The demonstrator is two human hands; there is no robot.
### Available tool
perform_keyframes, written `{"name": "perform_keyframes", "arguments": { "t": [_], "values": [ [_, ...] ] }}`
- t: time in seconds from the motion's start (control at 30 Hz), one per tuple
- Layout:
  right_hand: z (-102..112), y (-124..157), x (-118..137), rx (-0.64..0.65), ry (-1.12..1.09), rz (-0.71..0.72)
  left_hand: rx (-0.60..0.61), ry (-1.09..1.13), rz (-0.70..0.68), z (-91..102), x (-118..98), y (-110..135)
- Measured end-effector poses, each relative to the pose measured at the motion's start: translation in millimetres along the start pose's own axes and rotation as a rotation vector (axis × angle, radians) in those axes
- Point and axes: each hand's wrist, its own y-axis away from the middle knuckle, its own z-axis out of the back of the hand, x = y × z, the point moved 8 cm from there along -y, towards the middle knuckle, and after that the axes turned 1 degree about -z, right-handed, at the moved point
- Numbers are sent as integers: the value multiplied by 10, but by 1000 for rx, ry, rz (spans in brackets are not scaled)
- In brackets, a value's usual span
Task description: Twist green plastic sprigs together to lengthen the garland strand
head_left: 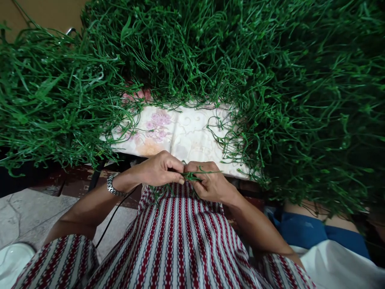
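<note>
My left hand (164, 168) and my right hand (209, 180) meet just in front of my striped top, at the near edge of the table. Between them runs a thin green stem (191, 175), pinched by the fingers of both hands. Its kind is hard to make out; it looks like the long, curling stems with small buds heaped around. A few green bits hang below my left hand against the top. A metal watch (116, 186) is on my left wrist.
Large heaps of green stems cover the table's left (60, 100), back (186, 48) and right (300, 112). A floral cloth (192, 132) shows in the middle, with loose stems on it. Another person's blue-clothed legs (303, 233) are at right. A white round object (15, 261) is at lower left.
</note>
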Motion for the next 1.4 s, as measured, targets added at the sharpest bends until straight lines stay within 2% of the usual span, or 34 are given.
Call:
{"name": "perform_keyframes", "arguments": {
  "t": [0.17,0.27,0.33,0.53,0.73,0.87,0.97,1.1,1.23,1.3,1.4],
  "values": [
    [-61,-14,46,204,-464,-6,166,31,-175,-129,-181,64],
    [-94,-8,11,277,-612,-56,172,86,-201,-133,-194,73],
    [-117,-10,-59,245,-722,-115,128,162,-218,-103,-175,59],
    [-228,-1,-252,6,-1141,-279,-38,446,-314,-7,-126,14],
    [-322,26,-251,-53,-1321,-378,-63,638,-340,-41,-110,7],
    [-292,42,-328,-128,-1287,-420,-155,550,-259,33,-4,11],
    [-164,55,-403,-140,-1101,-462,-182,299,-253,108,-33,21],
    [-52,30,-380,34,-865,-478,-159,-157,-323,98,-221,42],
    [-7,-13,-356,141,-675,-451,-254,-490,-372,85,-348,80],
    [-18,-21,-362,190,-648,-440,-299,-581,-397,86,-384,100],
    [-92,-3,-347,318,-720,-420,-295,-535,-469,82,-421,116]
  ]
}}
